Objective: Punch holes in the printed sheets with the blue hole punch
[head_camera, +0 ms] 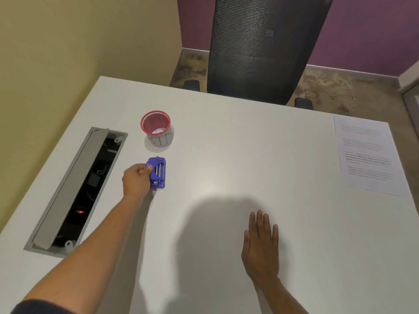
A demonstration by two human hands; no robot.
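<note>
The blue hole punch (158,172) lies on the white desk (226,155), left of centre, its metal parts facing up. My left hand (135,180) reaches out to it and its fingers grip the punch's left side. My right hand (260,245) rests flat on the desk near the front, fingers together, holding nothing. The printed sheets (367,155) lie at the far right edge of the desk, well away from both hands.
A red mesh pen cup (156,128) stands just behind the punch. An open grey cable tray (77,189) is sunk into the desk at the left. A black mesh office chair (260,48) stands beyond the far edge. A yellow wall runs along the left.
</note>
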